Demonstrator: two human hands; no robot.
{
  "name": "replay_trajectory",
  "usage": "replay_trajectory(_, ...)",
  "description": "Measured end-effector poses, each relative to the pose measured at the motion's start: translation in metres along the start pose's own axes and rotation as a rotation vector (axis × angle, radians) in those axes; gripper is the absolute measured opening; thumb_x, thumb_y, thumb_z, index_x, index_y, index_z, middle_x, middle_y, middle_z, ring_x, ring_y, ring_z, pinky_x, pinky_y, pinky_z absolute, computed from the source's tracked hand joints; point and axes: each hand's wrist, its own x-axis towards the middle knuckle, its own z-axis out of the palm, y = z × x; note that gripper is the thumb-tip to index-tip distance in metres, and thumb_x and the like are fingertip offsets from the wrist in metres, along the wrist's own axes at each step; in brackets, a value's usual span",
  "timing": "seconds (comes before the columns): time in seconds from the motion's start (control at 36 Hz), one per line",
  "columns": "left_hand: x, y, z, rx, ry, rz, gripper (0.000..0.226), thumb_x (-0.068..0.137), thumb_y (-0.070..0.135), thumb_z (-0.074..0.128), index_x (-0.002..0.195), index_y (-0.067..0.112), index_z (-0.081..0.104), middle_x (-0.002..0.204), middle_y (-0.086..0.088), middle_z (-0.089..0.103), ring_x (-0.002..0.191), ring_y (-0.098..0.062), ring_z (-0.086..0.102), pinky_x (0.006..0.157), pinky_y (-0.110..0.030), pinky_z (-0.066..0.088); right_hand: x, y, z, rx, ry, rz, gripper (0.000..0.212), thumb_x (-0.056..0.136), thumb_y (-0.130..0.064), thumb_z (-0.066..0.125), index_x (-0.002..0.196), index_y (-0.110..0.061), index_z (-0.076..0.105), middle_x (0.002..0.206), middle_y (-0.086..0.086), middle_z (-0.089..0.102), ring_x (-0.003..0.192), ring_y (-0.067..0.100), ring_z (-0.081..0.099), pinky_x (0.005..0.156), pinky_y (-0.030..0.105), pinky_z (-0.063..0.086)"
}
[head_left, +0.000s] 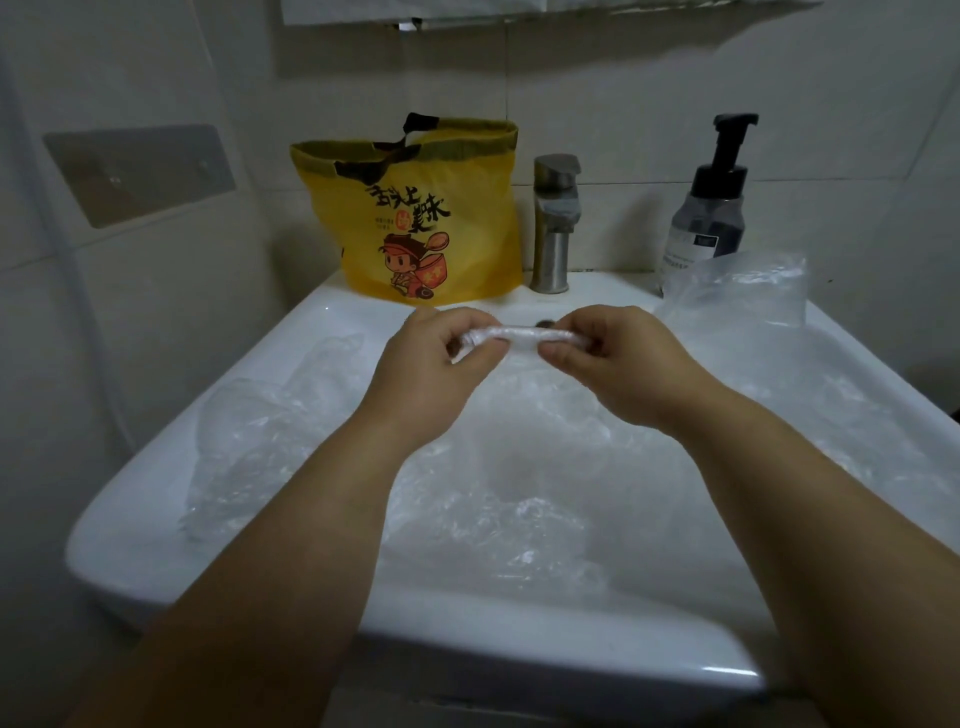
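We've got the rolled plastic strip (519, 335) pinched at both ends, left hand (434, 358) and right hand (613, 358) curled tight, above the sink (363, 613). Risk: thin film tears if we overpull, or slips into the loose plastic wrap (270, 441) below.

Dim, greyish light in here. A small glare sits on the sink's front rim (727, 672). Edges bow and soften.

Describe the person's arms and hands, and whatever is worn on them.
The left hand and right hand are ungloved; no ring shows on the visible fingers. The left forearm and right forearm are uncovered down to the frame's edge: no sleeve, watch or bracelet in view.
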Motion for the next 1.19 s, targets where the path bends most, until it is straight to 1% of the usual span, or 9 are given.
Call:
replay_trajectory(0.08, 0.001, 0.002, -0.001, -0.048, -0.039, -0.049, 0.011, 0.092, 0.026, 0.064, 0.086, 0.034, 0.061, 0.106, 0.006, 0.046, 0.087, 0.004, 0.049, 0.069, 0.003, 0.034, 0.001, 0.001, 0.000, -0.036, -0.004, -0.010, 0.018, 0.093, -0.036, 0.056, 0.093, -0.020, 0.063, 0.086, -0.005, 0.053, 0.071, 0.008, 0.049, 0.059, 0.021, 0.037)
replay_trajectory(0.22, 0.000, 0.003, -0.003, -0.309, -0.155, -0.164, 0.005, 0.096, 0.016, 0.058, 0.093, 0.016, 0.062, 0.090, 0.000, 0.061, 0.082, -0.009, 0.062, 0.085, -0.029, 0.055, -0.002, -0.002, -0.005, 0.164, -0.039, 0.014, 0.010, 0.093, -0.030, 0.057, 0.095, -0.024, 0.065, 0.087, -0.001, 0.065, 0.073, 0.011, 0.063, 0.055, 0.014, 0.048)
replay_trajectory(0.42, 0.002, 0.006, -0.006, -0.522, -0.055, -0.217, 0.005, 0.088, 0.008, 0.066, 0.085, 0.012, 0.066, 0.069, 0.002, 0.064, 0.061, -0.002, 0.063, 0.059, -0.016, 0.052, -0.003, -0.005, -0.011, 0.367, -0.097, 0.073, 0.011, 0.090, -0.025, 0.062, 0.084, -0.018, 0.069, 0.073, -0.003, 0.068, 0.067, 0.009, 0.061, 0.063, 0.019, 0.053)
replay_trajectory(0.67, 0.007, 0.010, -0.005, -0.885, 0.096, -0.345, 0.010, 0.079, 0.008, 0.072, 0.087, 0.011, 0.068, 0.072, 0.004, 0.067, 0.066, -0.005, 0.060, 0.058, -0.014, 0.050, -0.009, -0.014, -0.010, 0.532, -0.322, 0.177, 0.016, 0.093, -0.021, 0.057, 0.084, -0.011, 0.066, 0.062, -0.005, 0.065, 0.059, 0.005, 0.059, 0.060, 0.017, 0.052)
replay_trajectory(0.78, 0.007, 0.011, -0.003, -1.079, -0.061, -0.341, 0.054, 0.066, 0.035, 0.073, 0.114, 0.014, 0.058, 0.109, -0.006, 0.067, 0.107, -0.020, 0.064, 0.089, -0.029, 0.053, -0.011, -0.019, -0.001, 0.638, -0.264, 0.168, 0.018, 0.095, -0.018, 0.054, 0.093, -0.005, 0.066, 0.063, -0.003, 0.064, 0.061, 0.007, 0.058, 0.061, 0.019, 0.051)
replay_trajectory(0.86, 0.002, 0.010, 0.004, -0.931, -0.350, -0.378, 0.082, 0.049, 0.060, 0.085, 0.113, 0.014, 0.061, 0.110, -0.010, 0.069, 0.109, -0.026, 0.064, 0.096, -0.040, 0.053, -0.014, -0.025, 0.006, 0.766, -0.266, 0.153, 0.022, 0.096, -0.013, 0.050, 0.085, -0.002, 0.064, 0.063, 0.002, 0.061, 0.059, 0.010, 0.056, 0.057, 0.019, 0.049)
replay_trajectory(0.94, -0.003, 0.013, 0.015, -0.683, -0.432, -0.352, 0.058, 0.073, 0.061, 0.065, 0.103, 0.012, 0.066, 0.080, -0.004, 0.068, 0.092, -0.022, 0.067, 0.086, -0.035, 0.057, -0.016, -0.028, 0.011, 0.734, -0.275, 0.132, 0.023, 0.097, -0.008, 0.049, 0.082, 0.004, 0.062, 0.064, 0.008, 0.060, 0.060, 0.016, 0.055, 0.065, 0.027, 0.050)
replay_trajectory(1.03, -0.004, 0.013, 0.018, -0.666, -0.412, -0.344, 0.046, 0.090, 0.047, 0.049, 0.114, 0.013, 0.067, 0.077, -0.001, 0.069, 0.071, -0.015, 0.064, 0.081, -0.034, 0.053, -0.017, -0.028, 0.014, 0.610, -0.296, 0.099, 0.024, 0.096, -0.011, 0.052, 0.074, -0.009, 0.059, 0.054, -0.003, 0.056, 0.050, 0.007, 0.048, 0.054, 0.020, 0.042)
replay_trajectory(1.19, 0.006, 0.012, 0.009, -0.809, -0.209, -0.393, 0.038, 0.101, 0.037, 0.040, 0.099, 0.014, 0.070, 0.100, -0.010, 0.071, 0.090, -0.018, 0.069, 0.073, -0.026, 0.057, -0.013, -0.022, 0.005, 0.614, -0.328, 0.177, 0.024, 0.095, -0.014, 0.054, 0.094, 0.008, 0.064, 0.059, 0.002, 0.058, 0.056, 0.009, 0.048, 0.056, 0.022, 0.041)
